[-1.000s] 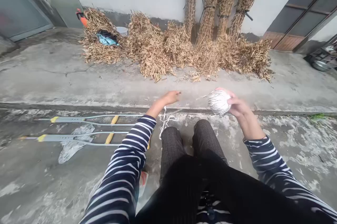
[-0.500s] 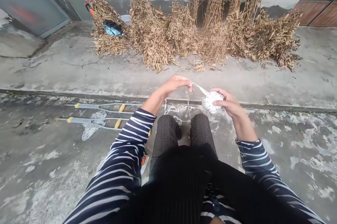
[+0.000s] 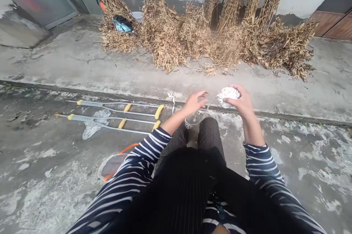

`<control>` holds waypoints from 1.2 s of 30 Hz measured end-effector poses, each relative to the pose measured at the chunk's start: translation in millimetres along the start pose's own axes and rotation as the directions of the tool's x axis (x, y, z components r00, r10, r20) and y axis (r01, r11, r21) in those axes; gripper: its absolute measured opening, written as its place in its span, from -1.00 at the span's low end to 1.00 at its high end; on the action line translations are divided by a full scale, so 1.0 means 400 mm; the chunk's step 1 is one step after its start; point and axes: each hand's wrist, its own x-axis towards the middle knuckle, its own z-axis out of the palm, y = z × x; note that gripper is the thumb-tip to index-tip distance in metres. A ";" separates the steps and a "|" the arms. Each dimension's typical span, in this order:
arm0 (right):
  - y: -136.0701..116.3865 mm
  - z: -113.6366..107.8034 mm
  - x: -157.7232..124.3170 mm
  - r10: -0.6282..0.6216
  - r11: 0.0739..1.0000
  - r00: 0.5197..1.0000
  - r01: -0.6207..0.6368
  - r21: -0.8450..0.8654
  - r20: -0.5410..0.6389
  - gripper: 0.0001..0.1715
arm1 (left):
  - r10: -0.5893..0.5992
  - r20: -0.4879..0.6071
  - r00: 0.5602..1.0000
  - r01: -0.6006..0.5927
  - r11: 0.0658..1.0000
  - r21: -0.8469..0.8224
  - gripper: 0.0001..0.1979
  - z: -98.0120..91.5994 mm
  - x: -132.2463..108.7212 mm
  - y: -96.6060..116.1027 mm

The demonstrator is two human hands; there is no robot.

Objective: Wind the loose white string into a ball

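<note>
A round white ball of string (image 3: 227, 97), wound in thick bands, is gripped from its right side by my right hand (image 3: 243, 101), thumb in front and fingers behind. To its left is my left hand (image 3: 194, 103), its fingers and thumb apart and a gap between it and the ball. Loose string (image 3: 208, 106) droops from the ball's left side, close to my left fingertips, towards my knees. More white string (image 3: 172, 99) lies over the step edge left of my hand, and a small tangle (image 3: 188, 124) shows between my knees.
Two crutches (image 3: 118, 111) with yellow pads lie on the ground at left, a clear plastic bag (image 3: 93, 126) under them. An orange-trimmed mesh item (image 3: 114, 164) is beside my left sleeve. Dried plant bundles (image 3: 167, 40) line the wall beyond the concrete step (image 3: 110, 74).
My left hand has come lower and spread its fingers; the strand that stretched taut from it to the ball now hangs slack. My right hand, holding the ball, has risen slightly.
</note>
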 end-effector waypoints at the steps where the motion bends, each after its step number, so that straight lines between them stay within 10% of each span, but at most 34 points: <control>1: -0.003 0.012 -0.005 -0.001 1.000 1.000 0.001 -0.016 -0.007 -0.17 | 0.009 0.034 0.999 -0.005 0.992 -0.124 -0.47 0.021 -0.018 -0.006; 6: -0.027 0.061 -0.019 -0.072 0.992 0.997 0.069 -0.103 -0.024 -0.17 | -0.021 0.066 0.998 0.043 0.939 -0.340 -0.52 0.039 -0.071 -0.030; 11: -0.030 0.070 -0.021 -0.128 0.963 0.992 0.124 -0.238 0.000 -0.18 | 0.078 -0.024 0.997 -0.073 0.984 0.161 -0.73 -0.082 -0.112 0.047; 17: -0.029 0.087 -0.039 -0.126 0.978 0.968 0.157 -0.137 0.215 -0.17 | 0.398 0.078 0.914 -0.362 0.714 0.599 -0.72 -0.166 -0.105 0.186; 26: -0.006 0.064 -0.029 -0.060 0.978 0.972 0.103 -0.183 0.228 -0.23 | 0.214 0.336 0.917 -0.367 0.781 0.505 -0.81 -0.212 -0.026 0.178; 36: -0.034 0.040 -0.043 -0.027 0.982 0.868 -0.068 0.174 0.496 -0.25 | 0.267 0.189 0.945 -0.327 0.751 0.573 -0.78 -0.280 0.083 0.180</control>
